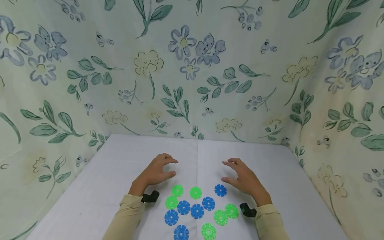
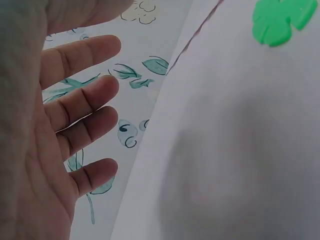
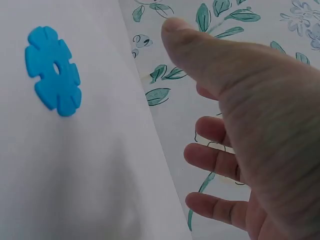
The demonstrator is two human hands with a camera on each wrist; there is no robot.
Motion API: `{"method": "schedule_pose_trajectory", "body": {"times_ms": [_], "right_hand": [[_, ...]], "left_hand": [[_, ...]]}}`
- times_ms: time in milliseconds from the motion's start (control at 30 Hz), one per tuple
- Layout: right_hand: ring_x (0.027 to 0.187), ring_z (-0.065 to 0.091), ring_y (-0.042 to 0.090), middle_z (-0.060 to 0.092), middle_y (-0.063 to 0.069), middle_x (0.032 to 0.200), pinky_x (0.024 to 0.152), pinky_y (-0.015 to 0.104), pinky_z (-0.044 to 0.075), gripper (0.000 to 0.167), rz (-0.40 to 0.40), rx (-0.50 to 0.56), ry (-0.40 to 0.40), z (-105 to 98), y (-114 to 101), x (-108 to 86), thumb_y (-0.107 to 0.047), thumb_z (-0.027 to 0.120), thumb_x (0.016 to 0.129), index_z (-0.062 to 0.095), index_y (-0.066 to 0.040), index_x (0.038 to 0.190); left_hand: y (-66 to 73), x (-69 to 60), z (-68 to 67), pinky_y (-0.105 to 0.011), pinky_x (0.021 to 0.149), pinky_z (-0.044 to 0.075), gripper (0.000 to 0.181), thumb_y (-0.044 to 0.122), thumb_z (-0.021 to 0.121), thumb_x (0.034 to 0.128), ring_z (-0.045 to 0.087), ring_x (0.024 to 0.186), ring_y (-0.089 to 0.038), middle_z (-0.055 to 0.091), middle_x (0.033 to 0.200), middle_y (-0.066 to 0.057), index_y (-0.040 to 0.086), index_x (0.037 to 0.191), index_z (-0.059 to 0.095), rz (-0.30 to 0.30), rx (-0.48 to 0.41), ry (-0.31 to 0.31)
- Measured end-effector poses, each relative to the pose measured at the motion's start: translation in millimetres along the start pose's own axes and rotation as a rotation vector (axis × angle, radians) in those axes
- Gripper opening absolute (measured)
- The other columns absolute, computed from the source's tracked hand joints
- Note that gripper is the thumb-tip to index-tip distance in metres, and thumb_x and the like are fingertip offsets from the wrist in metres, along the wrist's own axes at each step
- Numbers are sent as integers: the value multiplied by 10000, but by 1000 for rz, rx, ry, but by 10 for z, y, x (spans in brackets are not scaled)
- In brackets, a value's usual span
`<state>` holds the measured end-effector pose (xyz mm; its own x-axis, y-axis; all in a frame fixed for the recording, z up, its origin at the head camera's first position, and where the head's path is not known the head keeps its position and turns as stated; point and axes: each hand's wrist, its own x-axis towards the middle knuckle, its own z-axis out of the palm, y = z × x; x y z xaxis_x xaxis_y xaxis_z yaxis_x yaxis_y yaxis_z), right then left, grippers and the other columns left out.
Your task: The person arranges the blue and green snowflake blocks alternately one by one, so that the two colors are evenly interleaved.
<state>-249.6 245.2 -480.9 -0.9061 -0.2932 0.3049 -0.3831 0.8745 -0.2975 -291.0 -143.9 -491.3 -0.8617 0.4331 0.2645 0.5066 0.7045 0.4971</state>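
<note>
Above the white table my left hand (image 1: 158, 170) hovers with its fingers loosely bent and nothing in them. My right hand (image 1: 242, 176) faces it from the other side, thumb and fingers apart, also holding nothing. Between and below the hands lie several flat notched plastic discs, blue and green. Nearest the right hand is a blue disc (image 1: 220, 190), which the right wrist view shows with a hole in its middle. A green disc (image 1: 177, 190) lies closest to the left hand, its edge touching another green disc (image 1: 172, 202). Neither hand touches a disc.
Several blue discs, one of them here (image 1: 197, 211), lie in the middle group. Two green discs touch at the right, one being this disc (image 1: 221, 217). A white cloth (image 1: 240, 151) covers the table. A floral curtain (image 1: 192, 96) hangs behind and at both sides.
</note>
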Motion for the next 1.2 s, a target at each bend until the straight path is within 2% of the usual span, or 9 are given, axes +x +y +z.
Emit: {"method": "schedule_pose_trajectory", "body": {"times_ms": [133, 233, 333, 467, 633, 833, 1033, 1200], "right_hand": [[1132, 598, 209, 581, -1, 1240, 924, 453, 550, 617, 31, 90, -75, -2, -17, -1, -459, 841, 776, 652, -246, 1324], [1025, 576, 194, 597, 1, 1155, 831, 385, 534, 602, 50, 158, -146, 12, -28, 17, -458, 841, 776, 662, -240, 1308], [942, 546, 195, 606, 3, 1078, 750, 321, 474, 585, 63, 210, -210, 36, -43, 37, -472, 832, 782, 666, -244, 1294], [891, 512, 194, 606, 2, 1013, 695, 292, 437, 557, 78, 257, -275, 62, -61, 30, -454, 845, 772, 684, -236, 1258], [879, 492, 176, 599, -4, 985, 703, 284, 436, 548, 72, 283, -320, 78, -44, 3, -459, 853, 760, 694, -228, 1231], [894, 493, 168, 589, -18, 1014, 751, 317, 448, 571, 59, 313, -376, 66, -63, -10, -447, 872, 738, 687, -235, 1235], [906, 500, 161, 583, -41, 1035, 798, 357, 463, 601, 73, 285, -415, 97, -73, -26, -415, 910, 690, 686, -263, 1226], [962, 525, 144, 594, -60, 1065, 865, 399, 488, 622, 89, 267, -426, 129, -43, -39, -418, 926, 661, 685, -278, 1217]], "left_hand": [[80, 23, 35, -488, 986, 447, 425, 373, 741, 893, 505, 1152, -177, 574, 1213, -13, 227, 1287, 685, 39, -75, -67], [152, 36, 64, -497, 984, 445, 426, 377, 734, 899, 499, 1153, -180, 581, 1227, -68, 221, 1291, 680, 66, -117, -104], [226, 43, 108, -503, 982, 444, 431, 387, 732, 895, 501, 1153, -189, 583, 1231, -90, 223, 1290, 680, 73, -132, -134], [313, 51, 200, -475, 952, 456, 442, 441, 725, 883, 515, 1138, -203, 592, 1200, -41, 254, 1281, 686, 80, -115, -183], [388, 56, 312, -421, 913, 446, 451, 487, 742, 855, 522, 1103, -199, 610, 1151, 22, 288, 1257, 701, 103, -110, -235], [418, 40, 385, -382, 907, 425, 457, 515, 780, 808, 496, 1076, -153, 607, 1113, 70, 329, 1220, 715, 116, -76, -266], [428, 31, 446, -370, 936, 412, 514, 589, 807, 745, 469, 1072, -84, 593, 1119, 137, 400, 1212, 702, 131, -34, -334], [470, 14, 505, -382, 970, 394, 499, 601, 801, 745, 461, 1104, -60, 587, 1135, 169, 443, 1205, 691, 130, -16, -377]]}}
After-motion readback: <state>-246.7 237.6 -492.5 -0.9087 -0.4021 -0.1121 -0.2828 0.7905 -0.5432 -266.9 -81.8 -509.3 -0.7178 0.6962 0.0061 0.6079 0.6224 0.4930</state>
